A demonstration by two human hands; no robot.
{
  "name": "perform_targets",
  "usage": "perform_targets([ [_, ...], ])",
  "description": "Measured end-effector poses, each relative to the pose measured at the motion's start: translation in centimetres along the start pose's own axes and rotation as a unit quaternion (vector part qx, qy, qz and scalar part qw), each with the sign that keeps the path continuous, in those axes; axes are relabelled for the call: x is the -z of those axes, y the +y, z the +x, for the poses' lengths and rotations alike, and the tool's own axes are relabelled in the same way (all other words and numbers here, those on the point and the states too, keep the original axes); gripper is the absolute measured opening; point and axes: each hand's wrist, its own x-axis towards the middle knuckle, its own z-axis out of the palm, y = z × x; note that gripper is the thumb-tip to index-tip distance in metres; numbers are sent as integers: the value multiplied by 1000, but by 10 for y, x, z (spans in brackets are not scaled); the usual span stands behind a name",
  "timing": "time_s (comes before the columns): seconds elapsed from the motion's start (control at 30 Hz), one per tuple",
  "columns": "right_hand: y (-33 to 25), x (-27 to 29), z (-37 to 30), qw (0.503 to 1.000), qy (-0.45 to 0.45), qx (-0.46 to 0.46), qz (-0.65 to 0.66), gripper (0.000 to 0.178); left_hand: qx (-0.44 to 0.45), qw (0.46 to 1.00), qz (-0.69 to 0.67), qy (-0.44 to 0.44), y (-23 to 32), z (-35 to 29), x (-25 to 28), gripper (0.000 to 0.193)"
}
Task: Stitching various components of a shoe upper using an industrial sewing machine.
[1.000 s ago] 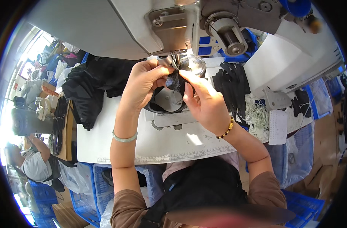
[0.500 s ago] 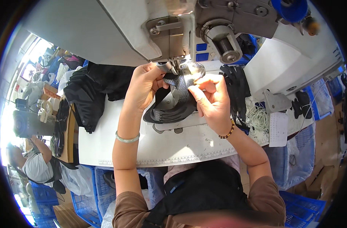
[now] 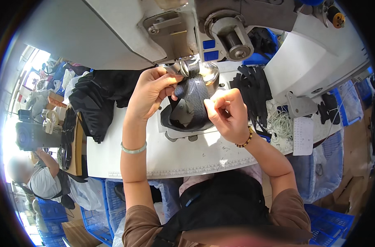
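Observation:
Under the head of a large white sewing machine (image 3: 171, 41) stands a black piece of textured material (image 3: 195, 96), bent round into an open loop. Its upper part lies against the metal presser parts (image 3: 185, 68). My left hand (image 3: 152, 90) is closed at the upper left edge of the piece, thumb and forefinger pinching close to the presser. With curled fingers, my right hand (image 3: 228, 113) grips the right edge of the loop. The tips of the right fingers are partly hidden. A rounded shiny metal part (image 3: 210, 74) sits just behind the loop.
Stacked black pieces (image 3: 93, 99) lie on the left of the white table (image 3: 109, 158). Black strips (image 3: 253, 90), a tangle of pale cord (image 3: 280, 123) and a white card (image 3: 303, 136) are on the right. Blue crates (image 3: 323, 168) stand below. Another person (image 3: 43, 179) sits far left.
The black loop has turned and narrowed, showing less of its ridged front side. My right hand has slid a little lower with its fingers more curled. The view has shifted slightly.

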Motion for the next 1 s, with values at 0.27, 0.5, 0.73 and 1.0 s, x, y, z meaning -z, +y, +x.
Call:
perform_targets([
  [0.27,4,-11,4,989,140,3,47,21,-56,997,-23,42,-2,-3,-7,5],
  [0.5,4,-9,1,992,96,85,-24,20,-75,997,4,-5,1,-15,-2,13],
  [0.73,-39,-39,27,976,-202,56,-61,37,46,938,273,-208,16,-91,52,15],
  [1.0,-15,-74,40,936,-220,-248,116,20,-430,681,394,443,-10,-141,40,6],
])
